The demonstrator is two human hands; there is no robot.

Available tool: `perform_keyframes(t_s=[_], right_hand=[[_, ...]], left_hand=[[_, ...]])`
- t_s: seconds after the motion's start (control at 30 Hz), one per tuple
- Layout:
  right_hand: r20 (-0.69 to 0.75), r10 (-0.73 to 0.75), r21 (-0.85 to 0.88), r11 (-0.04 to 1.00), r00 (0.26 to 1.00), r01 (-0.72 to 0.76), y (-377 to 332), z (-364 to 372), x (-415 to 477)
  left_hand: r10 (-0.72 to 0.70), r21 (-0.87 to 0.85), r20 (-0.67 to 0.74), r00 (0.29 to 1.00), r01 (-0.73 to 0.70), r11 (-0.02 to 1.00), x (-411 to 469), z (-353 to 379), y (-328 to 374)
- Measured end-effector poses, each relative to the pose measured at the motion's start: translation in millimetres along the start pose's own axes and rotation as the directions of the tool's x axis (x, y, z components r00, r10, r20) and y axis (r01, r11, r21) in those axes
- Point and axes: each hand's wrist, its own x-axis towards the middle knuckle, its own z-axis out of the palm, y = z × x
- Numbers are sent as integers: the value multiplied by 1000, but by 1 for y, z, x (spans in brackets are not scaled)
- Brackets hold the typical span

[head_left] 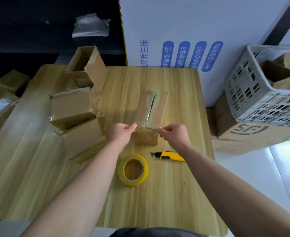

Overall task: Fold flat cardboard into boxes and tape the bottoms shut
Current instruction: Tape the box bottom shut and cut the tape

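Yellowish roll of clear packing tape (132, 169) lies nearest you on the pale wood-grain table (175, 194); a yellow and black utility knife (169, 155) rests just beside it.

Your left hand (122, 132) and right hand (172, 133) each pinch one end of a short clear tape strip (146, 129), stretched across the near edge of the small brown cardboard box (151, 115) at table centre, bottom flaps up, seam already taped. Several brown folded boxes (75, 106) are stacked on the table's left. At right, your grey slotted plastic crate (253, 98) holds further cardboard boxes and sits on a large printed carton (243, 135). White tiled floor (260, 168) shows at right.
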Motion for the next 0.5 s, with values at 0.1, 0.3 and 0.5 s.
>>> perform_keyframes(t_s=[0.1, 0.3, 0.5], right_hand=[[16, 9, -47, 999, 1000, -8, 0, -2, 1], [-2, -65, -106, 992, 998, 64, 8, 3, 3], [17, -215, -178, 960, 977, 214, 15, 4, 13]], left_hand=[[30, -4, 59, 998, -30, 1000, 4, -4, -3], [221, 109, 166, 961, -240, 965, 6, -17, -6], [382, 295, 170, 908, -417, 859, 20, -26, 0]])
